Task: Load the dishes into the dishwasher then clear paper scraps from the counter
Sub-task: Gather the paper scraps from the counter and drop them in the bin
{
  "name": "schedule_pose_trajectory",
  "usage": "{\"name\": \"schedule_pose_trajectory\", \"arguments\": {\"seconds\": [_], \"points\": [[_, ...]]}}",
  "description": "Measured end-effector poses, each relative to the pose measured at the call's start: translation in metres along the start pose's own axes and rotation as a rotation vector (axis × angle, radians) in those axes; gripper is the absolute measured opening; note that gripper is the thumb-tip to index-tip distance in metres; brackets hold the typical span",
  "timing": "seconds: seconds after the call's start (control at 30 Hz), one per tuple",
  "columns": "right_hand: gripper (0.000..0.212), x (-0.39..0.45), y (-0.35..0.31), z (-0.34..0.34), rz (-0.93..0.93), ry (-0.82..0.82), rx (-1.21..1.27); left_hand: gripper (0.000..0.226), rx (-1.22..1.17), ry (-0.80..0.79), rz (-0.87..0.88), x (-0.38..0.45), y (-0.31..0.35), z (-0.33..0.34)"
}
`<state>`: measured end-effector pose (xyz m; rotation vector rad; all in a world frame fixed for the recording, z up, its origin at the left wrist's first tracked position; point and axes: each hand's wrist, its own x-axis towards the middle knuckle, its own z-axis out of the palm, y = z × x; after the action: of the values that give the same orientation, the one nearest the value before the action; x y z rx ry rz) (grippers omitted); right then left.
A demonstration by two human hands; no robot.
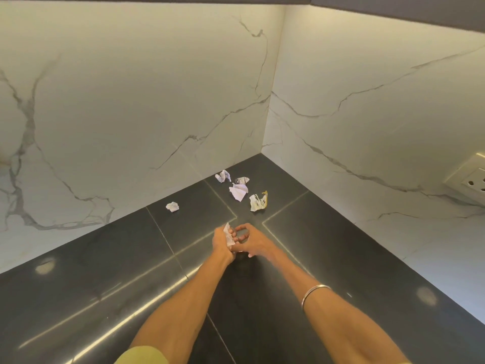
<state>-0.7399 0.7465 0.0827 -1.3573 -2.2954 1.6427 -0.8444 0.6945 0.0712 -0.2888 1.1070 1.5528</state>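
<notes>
Several crumpled white paper scraps lie on the dark counter (pixel 105 271) toward the corner: one alone at the left (pixel 172 206), a folded one (pixel 238 192), one with a yellow strip (pixel 257 202), and two smaller ones (pixel 223 176) (pixel 242 180) nearest the wall. My left hand (pixel 221 241) holds a white paper scrap (pixel 228 236) in its curled fingers. My right hand (pixel 253 241) meets the left hand, its thumb and forefinger curved in a ring above the counter; I cannot tell if it grips anything.
White marble-patterned walls close the counter at the back and right, meeting in a corner. A wall socket (pixel 472 179) sits at the right edge. A dark cabinet underside runs along the top. A metal bangle (pixel 315 294) circles my right forearm.
</notes>
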Motion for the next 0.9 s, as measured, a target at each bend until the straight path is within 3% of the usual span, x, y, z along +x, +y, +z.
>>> {"name": "schedule_pose_trajectory", "arguments": {"seconds": [0.07,0.13,0.27,0.33,0.43,0.53,0.67,0.73,0.83,0.9], "points": [[0.065,0.008,-0.005,-0.01,0.038,-0.098,0.089,0.04,-0.04,0.035,-0.008,0.014,0.01,-0.006],[0.059,0.02,-0.004,-0.014,0.049,-0.039,0.159,0.04,-0.114,-0.003,-0.029,0.025,0.018,-0.009],[0.03,0.043,0.002,-0.017,-0.003,0.401,0.115,0.041,-0.14,-0.067,-0.025,0.042,0.027,-0.002],[0.04,0.049,0.006,-0.02,-0.05,0.591,-0.003,0.048,-0.158,-0.066,-0.016,0.05,0.026,0.002],[0.05,0.054,0.007,-0.031,-0.113,0.71,-0.128,0.058,-0.072,-0.103,-0.003,0.053,0.022,0.009],[0.059,0.069,0.009,-0.047,-0.141,0.714,-0.216,0.069,0.065,-0.151,-0.003,0.05,0.018,0.013],[0.071,0.099,0.016,-0.055,-0.063,0.56,-0.224,0.078,0.008,-0.123,-0.021,0.056,0.017,0.006],[0.055,0.11,0.019,-0.052,-0.046,0.529,-0.29,0.065,0.017,-0.102,-0.031,0.059,0.016,0.005],[0.009,0.119,0.025,-0.041,-0.134,0.617,-0.316,0.036,0.042,-0.101,-0.03,0.061,0.017,0.009],[0.016,0.119,0.028,-0.037,-0.114,0.661,-0.235,0.03,0.053,-0.081,-0.014,0.064,0.017,0.013]]}}
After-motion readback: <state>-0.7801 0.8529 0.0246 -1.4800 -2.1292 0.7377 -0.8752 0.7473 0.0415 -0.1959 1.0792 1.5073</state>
